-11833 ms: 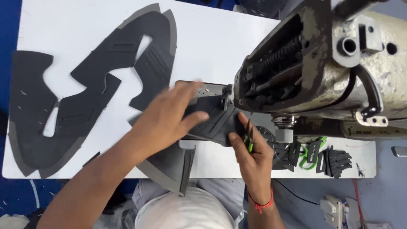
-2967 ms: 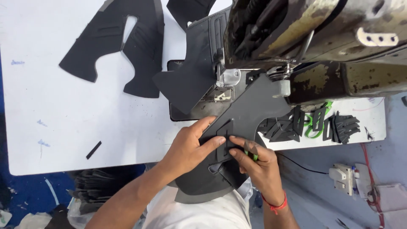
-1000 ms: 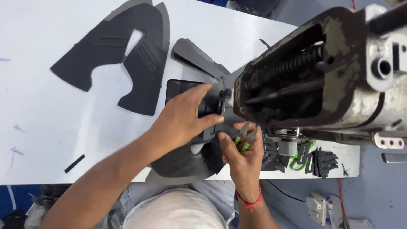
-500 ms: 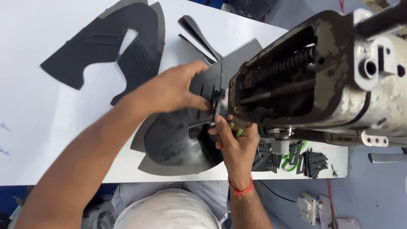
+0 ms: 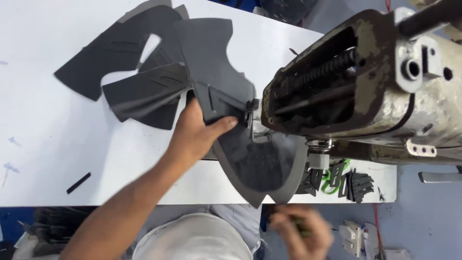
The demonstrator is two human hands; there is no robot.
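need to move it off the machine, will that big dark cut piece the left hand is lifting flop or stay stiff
Probably floppy: the dark cut piece curves and droops past the table edge where the left hand grips it. Likely light, since one hand lifts it. The matte surface suggests it is not slippery.

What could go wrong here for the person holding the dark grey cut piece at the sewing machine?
1. The left hand grips the dark grey curved fabric piece close to the worn grey metal sewing machine head; its thumb could get caught there.
2. The right hand is off the piece, so the overhanging lower part may sag or shift.
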